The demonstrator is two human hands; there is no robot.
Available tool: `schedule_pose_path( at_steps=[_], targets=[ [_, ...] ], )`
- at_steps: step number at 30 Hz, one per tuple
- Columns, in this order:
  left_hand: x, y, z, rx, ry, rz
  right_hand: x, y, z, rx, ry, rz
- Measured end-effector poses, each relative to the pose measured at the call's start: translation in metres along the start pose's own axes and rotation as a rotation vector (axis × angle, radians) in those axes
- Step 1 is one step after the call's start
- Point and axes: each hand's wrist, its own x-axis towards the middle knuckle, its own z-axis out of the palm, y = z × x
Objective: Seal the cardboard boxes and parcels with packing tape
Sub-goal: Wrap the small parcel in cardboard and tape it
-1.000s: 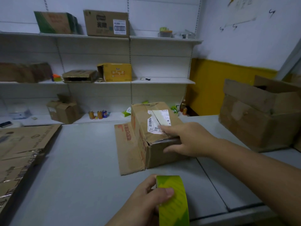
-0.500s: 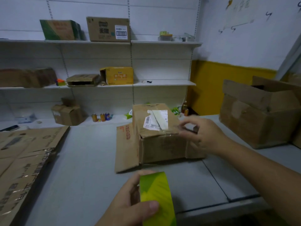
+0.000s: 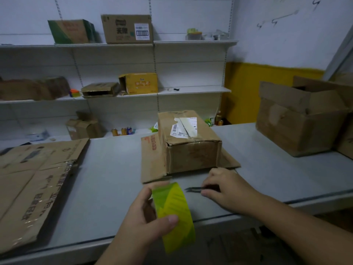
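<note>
The left hand is nearest the camera, thumb and fingers curled round a roll of yellow-green packing tape held on edge above the near rim of the grey counter. The right hand rests on the counter just in front of the small cardboard box, its fingertips pinching the end of a slender dark tool that lies flat and points left. What kind of tool it is cannot be told.

The small cardboard box stands near the middle of the counter, top flaps closed, with a torn white shipping label on its lid. It sits on a flat cardboard sheet whose edges stick out to the box's left and right. The sheet's front-left corner lies just behind the tape roll.

To the left of the box is a wide strip of bare counter, then a large flattened carton that reaches the near edge. To the right of the box lies more bare counter, then a large open cardboard box with its flaps up, well apart. Behind the box, wall shelves hold more cartons, and a few drink cans stand behind it to the left.
</note>
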Motion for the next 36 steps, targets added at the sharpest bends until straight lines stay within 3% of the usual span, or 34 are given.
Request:
schedule_pose_path(
  at_steps=[2, 4, 7, 9, 12, 17, 22, 26, 36],
  targets=[
    [-0.002, -0.001, 0.005, -0.024, 0.015, 0.0, -0.004, -0.009, -0.007, 0.062, 0.066, -0.006],
    [-0.002, -0.003, 0.009, -0.027, 0.008, 0.007, -0.011, -0.025, -0.016, 0.389, 0.175, -0.063],
    [-0.004, -0.005, 0.019, -0.064, -0.045, 0.016, -0.025, -0.048, -0.021, 0.844, -0.009, -0.16],
    [-0.005, -0.007, 0.023, -0.103, -0.086, 0.027, -0.027, -0.055, -0.016, 1.038, -0.118, -0.106],
    [-0.006, -0.006, 0.026, -0.108, -0.1, 0.051, -0.025, -0.059, -0.01, 1.213, -0.043, 0.042],
    [-0.005, 0.005, 0.014, 0.018, 0.075, -0.083, -0.037, -0.056, -0.02, 1.001, 0.022, -0.067],
    [-0.008, 0.021, 0.003, 0.2, -0.035, 0.005, -0.044, -0.052, -0.041, 0.764, 0.016, -0.195],
    [-0.004, 0.025, 0.01, 0.337, -0.15, -0.028, -0.042, -0.053, -0.046, 0.634, 0.033, -0.282],
    [0.007, 0.031, 0.024, 0.378, -0.098, 0.067, -0.045, -0.044, -0.049, 0.48, 0.07, -0.305]
  ],
)
